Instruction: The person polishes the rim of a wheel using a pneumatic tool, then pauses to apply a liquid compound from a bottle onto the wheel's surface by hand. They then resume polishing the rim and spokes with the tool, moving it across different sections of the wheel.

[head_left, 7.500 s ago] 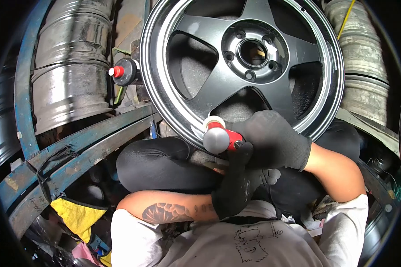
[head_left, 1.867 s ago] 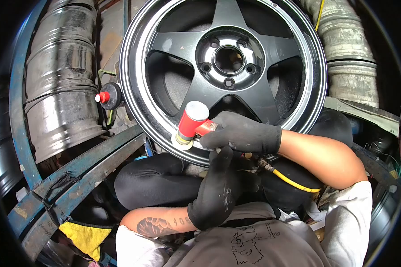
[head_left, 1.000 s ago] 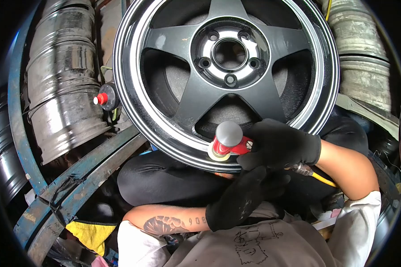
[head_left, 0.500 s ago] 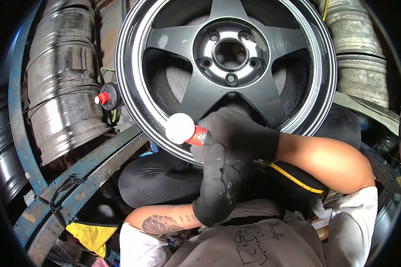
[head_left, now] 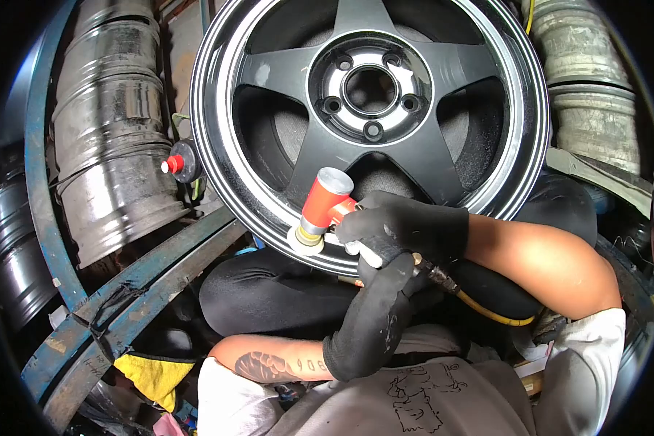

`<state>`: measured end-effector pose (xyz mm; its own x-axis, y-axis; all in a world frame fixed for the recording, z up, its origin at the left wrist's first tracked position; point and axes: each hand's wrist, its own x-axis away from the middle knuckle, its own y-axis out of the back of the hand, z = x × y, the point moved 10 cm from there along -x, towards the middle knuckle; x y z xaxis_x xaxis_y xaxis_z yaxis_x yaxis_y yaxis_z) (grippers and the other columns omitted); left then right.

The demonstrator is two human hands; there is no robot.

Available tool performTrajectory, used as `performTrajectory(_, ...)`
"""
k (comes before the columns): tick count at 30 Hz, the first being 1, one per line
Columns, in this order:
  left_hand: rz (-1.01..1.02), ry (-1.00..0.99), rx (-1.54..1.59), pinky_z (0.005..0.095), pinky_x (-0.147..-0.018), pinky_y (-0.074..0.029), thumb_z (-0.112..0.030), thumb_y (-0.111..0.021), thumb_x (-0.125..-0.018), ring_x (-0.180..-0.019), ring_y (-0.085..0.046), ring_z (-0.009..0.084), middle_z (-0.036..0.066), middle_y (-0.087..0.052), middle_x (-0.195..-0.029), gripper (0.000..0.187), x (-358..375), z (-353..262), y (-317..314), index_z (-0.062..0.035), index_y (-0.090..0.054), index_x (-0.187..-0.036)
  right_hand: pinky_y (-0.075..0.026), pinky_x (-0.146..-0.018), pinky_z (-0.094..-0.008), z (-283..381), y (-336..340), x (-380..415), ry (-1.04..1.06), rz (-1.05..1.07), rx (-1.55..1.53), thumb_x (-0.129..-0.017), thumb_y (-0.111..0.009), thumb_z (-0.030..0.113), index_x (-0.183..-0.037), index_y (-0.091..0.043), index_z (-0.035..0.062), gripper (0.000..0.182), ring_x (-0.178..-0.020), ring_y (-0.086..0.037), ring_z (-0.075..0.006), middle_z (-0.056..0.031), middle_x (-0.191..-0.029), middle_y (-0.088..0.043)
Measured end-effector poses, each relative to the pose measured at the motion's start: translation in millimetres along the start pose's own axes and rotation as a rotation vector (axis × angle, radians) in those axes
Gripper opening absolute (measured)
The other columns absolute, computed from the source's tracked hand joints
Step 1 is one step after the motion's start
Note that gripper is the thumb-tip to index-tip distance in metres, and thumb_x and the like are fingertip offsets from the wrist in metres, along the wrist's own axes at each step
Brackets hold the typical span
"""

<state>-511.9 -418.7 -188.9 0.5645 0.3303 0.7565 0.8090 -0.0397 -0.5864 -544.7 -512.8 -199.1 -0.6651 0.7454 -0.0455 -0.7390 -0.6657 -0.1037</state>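
A black spoked wheel (head_left: 327,163) with a shiny rim stands in front of me. My right hand (head_left: 414,225), in a black glove, is wrapped round the handle of a red air polisher (head_left: 327,200). The polisher's small pale pad lies against the lower left rim. My left hand (head_left: 378,298), also gloved, is closed round the lower part of the handle, just under my right hand; its fingertips are partly hidden. A yellow hose (head_left: 487,316) runs from the tool's rear end to the right.
Stacked metal wheels stand at the left (head_left: 116,131) and right (head_left: 592,102). A blue metal frame (head_left: 142,287) crosses the lower left, with a yellow cloth (head_left: 152,378) beneath. A round black tool with a red knob (head_left: 182,161) sits beside the wheel's left edge.
The polisher has turned from pad facing the camera to pad down against the rim. Both hands have shifted slightly right, and the hose now shows behind the handle.
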Motion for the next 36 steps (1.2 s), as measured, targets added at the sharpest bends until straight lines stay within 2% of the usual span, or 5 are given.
performTrajectory(11, -0.013, -0.102, 0.156, 0.0492, -0.11, -0.046, -0.017, -0.045, -0.107, -0.126, -0.057, 0.0235, 0.013, -0.054, -0.133, 0.041, 9.6, -7.7, 5.6, -0.0083, -0.025, -0.142, -0.05, -0.074, -0.0364, -14.3, -2.1, -14.8, -0.002, -0.131, -0.117, -0.1, -0.055, 0.017, -0.12, -0.06, 0.0049, 0.024, -0.08, -0.063, -0.0225, -0.0118, -0.088, -0.064)
performTrajectory(22, 0.144, 0.171, 0.279, 0.0406, -0.112, -0.042, -0.027, -0.048, -0.109, -0.126, -0.055, 0.0215, 0.01, -0.055, -0.141, 0.046, 10.1, 19.1, -24.9, -0.0034, -0.043, -0.149, -0.051, -0.07, -0.0373, -21.6, -4.1, 0.9, -0.095, 0.052, -0.172, -0.098, -0.057, 0.015, -0.117, -0.063, 0.0012, 0.024, -0.078, -0.066, -0.0222, -0.0135, -0.092, -0.068)
performTrajectory(29, 0.264, 0.265, 0.179, 0.0392, -0.112, -0.041, -0.029, -0.043, -0.11, -0.127, -0.054, 0.0208, 0.013, -0.053, -0.148, 0.049, 6.2, 37.4, -44.5, -0.0026, -0.04, -0.152, -0.051, -0.067, -0.0314, -32.6, -6.2, 40.6, -0.669, 0.089, -0.565, -0.1, -0.057, 0.02, -0.124, -0.067, 0.0029, 0.031, -0.075, -0.063, -0.0148, -0.009, -0.088, -0.067)
performTrajectory(33, 0.272, 0.334, 0.186, 0.0371, -0.111, -0.041, -0.027, -0.041, -0.111, -0.127, -0.054, 0.0197, 0.014, -0.054, -0.146, 0.048, 5.2, 45.3, -55.0, -0.0015, -0.04, -0.152, -0.049, -0.06, -0.0301, 0.4, 18.7, 42.6, -0.108, 0.108, 0.047, -0.096, -0.062, 0.021, -0.114, -0.069, 0.0011, 0.028, -0.073, -0.065, -0.0158, -0.0092, -0.084, -0.068)
performTrajectory(36, 0.315, 0.295, -0.06, 0.0346, -0.11, -0.041, -0.022, -0.046, -0.109, -0.127, -0.052, 0.0186, 0.016, -0.054, -0.141, 0.05, -2.2, 54.0, -47.5, 0.0013, -0.033, -0.152, -0.048, -0.059, -0.0321, 9.4, 24.8, 53.3, -0.238, 0.125, -0.024, -0.096, -0.061, 0.019, -0.105, -0.068, -0.0002, 0.023, -0.066, -0.064, -0.0201, -0.0092, -0.077, -0.066)
